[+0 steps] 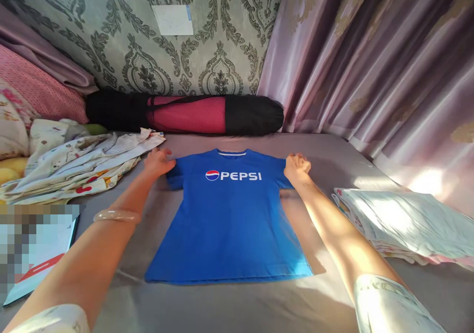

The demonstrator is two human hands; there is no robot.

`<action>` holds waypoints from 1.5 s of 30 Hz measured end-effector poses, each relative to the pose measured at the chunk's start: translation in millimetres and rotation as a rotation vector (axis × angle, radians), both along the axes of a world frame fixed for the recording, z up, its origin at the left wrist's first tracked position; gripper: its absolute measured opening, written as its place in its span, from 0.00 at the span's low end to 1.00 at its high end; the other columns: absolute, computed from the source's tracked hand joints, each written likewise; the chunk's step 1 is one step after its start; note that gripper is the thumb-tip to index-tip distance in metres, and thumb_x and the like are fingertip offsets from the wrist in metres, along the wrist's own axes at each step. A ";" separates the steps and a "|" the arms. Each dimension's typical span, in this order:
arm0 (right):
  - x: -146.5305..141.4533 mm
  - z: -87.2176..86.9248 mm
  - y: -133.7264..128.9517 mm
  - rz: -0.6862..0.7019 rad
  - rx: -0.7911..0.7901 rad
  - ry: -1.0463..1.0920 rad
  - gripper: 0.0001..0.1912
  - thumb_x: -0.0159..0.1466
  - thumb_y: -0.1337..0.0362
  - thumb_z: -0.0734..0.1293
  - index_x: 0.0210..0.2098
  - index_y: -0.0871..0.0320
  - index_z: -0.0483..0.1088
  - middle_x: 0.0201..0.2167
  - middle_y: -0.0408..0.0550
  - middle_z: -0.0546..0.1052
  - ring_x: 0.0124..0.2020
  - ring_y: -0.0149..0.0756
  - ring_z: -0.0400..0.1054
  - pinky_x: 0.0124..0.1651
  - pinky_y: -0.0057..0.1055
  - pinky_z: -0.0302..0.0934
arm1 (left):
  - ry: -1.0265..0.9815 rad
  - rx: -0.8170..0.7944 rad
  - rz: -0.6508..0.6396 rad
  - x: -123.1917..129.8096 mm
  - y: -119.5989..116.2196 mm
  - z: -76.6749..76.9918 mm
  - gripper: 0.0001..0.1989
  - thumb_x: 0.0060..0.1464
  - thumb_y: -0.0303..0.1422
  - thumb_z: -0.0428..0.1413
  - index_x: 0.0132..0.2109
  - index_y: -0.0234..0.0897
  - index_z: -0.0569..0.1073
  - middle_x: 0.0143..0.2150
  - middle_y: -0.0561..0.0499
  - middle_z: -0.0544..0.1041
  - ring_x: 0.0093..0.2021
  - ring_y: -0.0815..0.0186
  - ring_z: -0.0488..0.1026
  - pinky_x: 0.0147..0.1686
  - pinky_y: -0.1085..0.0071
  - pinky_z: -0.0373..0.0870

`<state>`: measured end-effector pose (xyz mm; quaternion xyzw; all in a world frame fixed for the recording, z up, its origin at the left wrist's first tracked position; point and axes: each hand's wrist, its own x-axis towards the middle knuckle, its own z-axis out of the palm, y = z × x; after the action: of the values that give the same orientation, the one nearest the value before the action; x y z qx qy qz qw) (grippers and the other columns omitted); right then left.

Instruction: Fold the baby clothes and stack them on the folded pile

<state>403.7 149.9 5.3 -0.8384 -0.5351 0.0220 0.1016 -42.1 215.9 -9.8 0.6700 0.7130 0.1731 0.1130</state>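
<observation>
A blue T-shirt (233,224) with a white PEPSI print lies spread flat, its collar away from me and its hem towards me. At the sleeve on the left side is my left hand (159,163), its bent fingers pinching the edge of the cloth. My right hand (297,166) is closed on the opposite sleeve, with the fingertips partly hidden. Both arms reach forward along the two sides of the shirt. A clear bangle (116,216) circles my left wrist.
Rumpled printed clothes (89,160) lie at the left on the grey sheet (207,306). A stack of folded clothes (403,219) rests at the right. Along the patterned wall stretches a black and red roll bag (188,114). A partly blurred tablet-like object (48,264) sits near left. Curtains (344,66) hang at right.
</observation>
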 end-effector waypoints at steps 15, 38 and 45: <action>-75.9 -12.7 73.3 0.477 -0.059 -0.130 0.19 0.69 0.57 0.59 0.54 0.54 0.71 0.49 0.57 0.74 0.53 0.49 0.62 0.50 0.41 0.54 | 0.056 -0.079 -0.181 124.7 46.6 -5.5 0.13 0.55 0.40 0.56 0.45 0.44 0.79 0.46 0.43 0.79 0.55 0.44 0.69 0.53 0.48 0.59; -71.2 -19.0 25.9 0.540 -0.037 -0.006 0.24 0.71 0.64 0.51 0.63 0.63 0.60 0.63 0.59 0.65 0.62 0.45 0.60 0.60 0.37 0.54 | 0.366 0.148 -0.306 118.0 -2.1 -7.6 0.22 0.62 0.39 0.46 0.58 0.31 0.67 0.58 0.33 0.68 0.59 0.45 0.63 0.57 0.51 0.54; -29.3 -30.1 -5.7 0.530 -0.098 0.049 0.34 0.73 0.52 0.42 0.70 0.65 0.47 0.71 0.56 0.48 0.72 0.42 0.39 0.70 0.41 0.34 | -0.015 0.005 -0.406 74.5 -21.0 -17.8 0.33 0.61 0.49 0.41 0.66 0.34 0.58 0.69 0.40 0.58 0.70 0.53 0.51 0.66 0.58 0.48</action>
<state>374.4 144.2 -24.8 -0.6721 -0.7317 0.0937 0.0645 32.4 194.9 -27.6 0.7989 0.5620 0.1536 0.1494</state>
